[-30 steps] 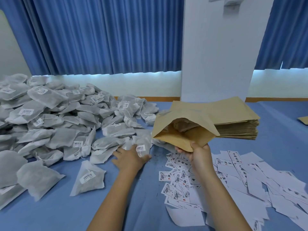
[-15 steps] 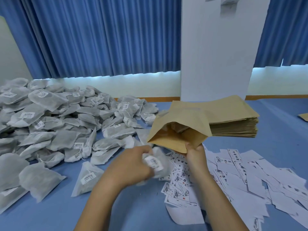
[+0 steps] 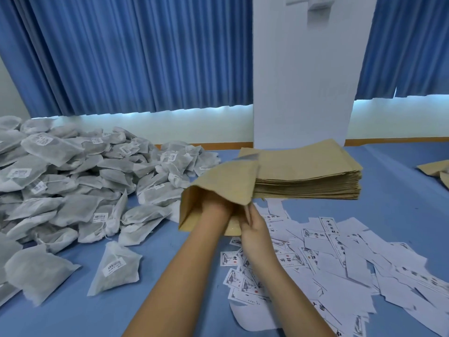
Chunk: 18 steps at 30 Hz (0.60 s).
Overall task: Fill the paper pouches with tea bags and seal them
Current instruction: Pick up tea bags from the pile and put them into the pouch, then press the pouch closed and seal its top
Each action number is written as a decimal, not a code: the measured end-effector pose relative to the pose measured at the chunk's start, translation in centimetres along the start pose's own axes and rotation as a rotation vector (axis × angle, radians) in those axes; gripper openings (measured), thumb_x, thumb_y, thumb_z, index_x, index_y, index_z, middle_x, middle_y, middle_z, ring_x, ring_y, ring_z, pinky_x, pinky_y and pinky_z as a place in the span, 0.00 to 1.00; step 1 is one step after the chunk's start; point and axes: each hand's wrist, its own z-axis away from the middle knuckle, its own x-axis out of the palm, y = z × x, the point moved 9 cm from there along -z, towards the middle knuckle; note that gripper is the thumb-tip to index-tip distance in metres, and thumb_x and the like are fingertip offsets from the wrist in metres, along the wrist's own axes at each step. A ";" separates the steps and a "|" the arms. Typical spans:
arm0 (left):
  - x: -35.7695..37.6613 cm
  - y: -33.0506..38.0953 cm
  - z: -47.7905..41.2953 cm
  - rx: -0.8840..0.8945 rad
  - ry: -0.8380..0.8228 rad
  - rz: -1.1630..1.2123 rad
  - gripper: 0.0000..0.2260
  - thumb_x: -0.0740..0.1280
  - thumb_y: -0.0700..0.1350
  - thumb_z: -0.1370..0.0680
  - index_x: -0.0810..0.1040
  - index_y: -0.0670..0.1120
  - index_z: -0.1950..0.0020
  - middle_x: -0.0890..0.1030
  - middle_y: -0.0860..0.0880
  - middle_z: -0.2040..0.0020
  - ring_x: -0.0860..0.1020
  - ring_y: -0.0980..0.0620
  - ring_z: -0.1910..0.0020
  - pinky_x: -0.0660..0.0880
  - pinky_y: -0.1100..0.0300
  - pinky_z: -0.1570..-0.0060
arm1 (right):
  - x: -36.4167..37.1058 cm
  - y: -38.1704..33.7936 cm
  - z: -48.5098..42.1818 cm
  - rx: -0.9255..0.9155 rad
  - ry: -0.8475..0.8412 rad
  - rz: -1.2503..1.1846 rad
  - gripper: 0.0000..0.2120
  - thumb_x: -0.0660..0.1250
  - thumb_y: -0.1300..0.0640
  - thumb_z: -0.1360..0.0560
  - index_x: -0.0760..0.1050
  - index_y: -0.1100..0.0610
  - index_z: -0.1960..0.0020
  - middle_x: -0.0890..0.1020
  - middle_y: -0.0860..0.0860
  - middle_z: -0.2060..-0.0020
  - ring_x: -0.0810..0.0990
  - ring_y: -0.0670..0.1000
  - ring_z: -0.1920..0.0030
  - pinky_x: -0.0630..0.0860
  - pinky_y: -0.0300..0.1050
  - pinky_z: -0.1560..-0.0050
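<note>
Head view: the task is judged far from done. A big heap of tea bags [image 3: 73, 181] lies left on the counter [image 3: 170, 263], and a thick stack [image 3: 308, 173] of empty pouches lies far right. One open pouch [image 3: 226, 183] is held mid-counter by the right hand [image 3: 254, 229], fingers pinching its near rim. The left hand [image 3: 213, 209] is pushed inside; its fingers are hidden, so their state cannot be told.

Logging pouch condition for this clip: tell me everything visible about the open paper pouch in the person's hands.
The open pouch is plain brown kraft-looking paper, unprinted, creased along its left fold. It is held above the blue table, mouth gaping toward the camera, closed end pointing away toward the stack of flat pouches. The left hand reaches inside, fingers hidden; the right hand pinches the mouth's right edge. Contents cannot be seen.
</note>
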 end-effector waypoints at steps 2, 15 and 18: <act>1.2 -0.8 0.2 -0.049 -0.176 -0.113 0.20 0.53 0.48 0.16 0.57 0.45 0.25 0.62 0.42 0.27 0.63 0.44 0.30 0.57 0.55 0.30 | 0.0 0.3 0.2 0.055 -0.029 -0.027 0.25 0.52 0.70 0.21 0.68 0.50 0.30 0.75 0.45 0.38 0.75 0.42 0.46 0.73 0.25 0.53; -2.5 -1.1 6.7 0.301 0.474 0.457 0.25 0.62 0.29 0.28 0.72 0.45 0.32 0.72 0.47 0.35 0.69 0.47 0.34 0.59 0.69 0.35 | -4.8 0.2 -0.2 0.292 -0.348 0.020 0.14 0.69 0.64 0.26 0.74 0.56 0.42 0.83 0.56 0.48 0.83 0.52 0.50 0.80 0.43 0.49; 0.1 -2.2 5.4 0.282 0.425 0.573 0.30 0.55 0.22 0.30 0.70 0.42 0.30 0.69 0.46 0.31 0.65 0.49 0.31 0.50 0.76 0.33 | -11.5 2.0 -0.5 0.378 -0.099 0.772 0.20 0.65 0.59 0.24 0.71 0.53 0.33 0.76 0.54 0.39 0.76 0.55 0.42 0.74 0.44 0.47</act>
